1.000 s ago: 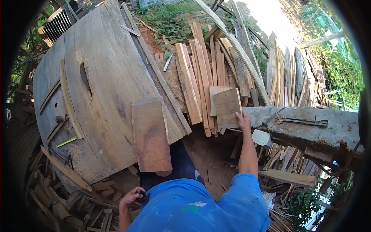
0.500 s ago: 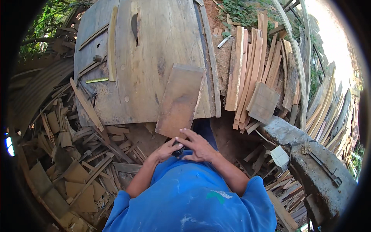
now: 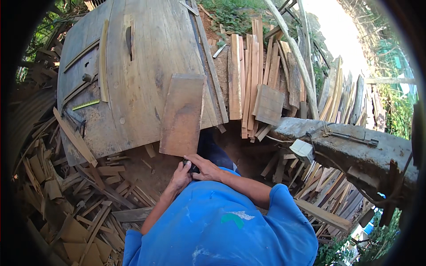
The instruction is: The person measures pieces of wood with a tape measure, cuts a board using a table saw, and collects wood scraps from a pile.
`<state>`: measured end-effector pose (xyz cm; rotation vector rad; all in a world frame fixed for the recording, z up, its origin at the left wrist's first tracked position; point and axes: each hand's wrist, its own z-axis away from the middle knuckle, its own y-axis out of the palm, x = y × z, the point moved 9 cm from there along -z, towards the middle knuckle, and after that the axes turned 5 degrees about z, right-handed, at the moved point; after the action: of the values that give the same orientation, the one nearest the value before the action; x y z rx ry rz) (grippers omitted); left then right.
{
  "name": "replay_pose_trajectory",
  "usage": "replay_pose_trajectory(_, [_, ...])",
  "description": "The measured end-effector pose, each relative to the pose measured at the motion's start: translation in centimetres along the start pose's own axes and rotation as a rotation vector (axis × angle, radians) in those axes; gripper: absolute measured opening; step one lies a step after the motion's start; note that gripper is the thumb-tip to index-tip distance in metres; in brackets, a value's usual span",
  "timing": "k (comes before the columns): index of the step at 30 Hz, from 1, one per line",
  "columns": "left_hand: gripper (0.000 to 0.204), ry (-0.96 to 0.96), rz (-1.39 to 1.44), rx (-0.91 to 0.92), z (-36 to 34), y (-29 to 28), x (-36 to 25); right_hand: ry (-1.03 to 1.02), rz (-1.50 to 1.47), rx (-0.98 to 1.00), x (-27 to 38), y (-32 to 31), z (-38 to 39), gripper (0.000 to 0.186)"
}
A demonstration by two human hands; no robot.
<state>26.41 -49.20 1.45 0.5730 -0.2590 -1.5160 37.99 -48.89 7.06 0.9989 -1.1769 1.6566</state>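
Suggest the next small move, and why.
Probably raise the small dark object slightly toward the brown board's near end: the left hand holds it, the right hand is at it too, and that end, close by, juts past the wooden table's edge.

— See wood on the table [image 3: 155, 57]?
— Yes, matt and weathered, with visible grain and fine cracks.
— And on the board [image 3: 182, 117]?
— Looks like matt wood, stained in blotches.
— On the shirt [image 3: 208, 226]?
— Seems matt cloth, smudged.
— Along the beam [image 3: 339, 147]?
— Looks rough and stained.
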Motion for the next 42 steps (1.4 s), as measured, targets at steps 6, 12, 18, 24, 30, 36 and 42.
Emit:
replay_pose_trajectory(6, [0.033,0.308,-0.461,0.122,1.2,1.1,-4.4,0.341,-0.619,-0.109,-0.5,-1.7,-0.4,0.058])
replay_pose_trajectory(12, [0.027,0.314,-0.337,0.148,-0.2,-1.5,-5.2,0.271,-0.489,0.007,-2.4,1.0,-1.1,0.051])
replay_pose_trajectory(18, [0.019,0.207,-0.336,0.195,-0.7,-3.3,-4.9,0.076,0.253,-0.100,1.1,0.8,-0.6,0.058])
replay_pose_trajectory(24, [0.020,0.200,-0.672,0.236,-0.1,-3.0,-7.3,0.382,0.422,-0.061,-2.0,0.0,0.0,0.048])
replay_pose_trajectory(30, [0.017,0.575,-0.812,-0.158,-5.0,-6.9,-16.8,0.589,0.583,-0.005,-12.5,-3.1,3.0,0.035])
replay_pose_trajectory(36, [0.027,0.760,-1.115,-0.555,-6.4,-11.0,-18.8,0.646,0.606,-0.174,-10.7,-4.0,0.4,0.028])
replay_pose_trajectory(42, [0.030,0.726,-1.172,-0.591,-6.1,-9.8,-17.7,0.687,0.578,-0.235,-10.6,-4.1,2.4,0.028])
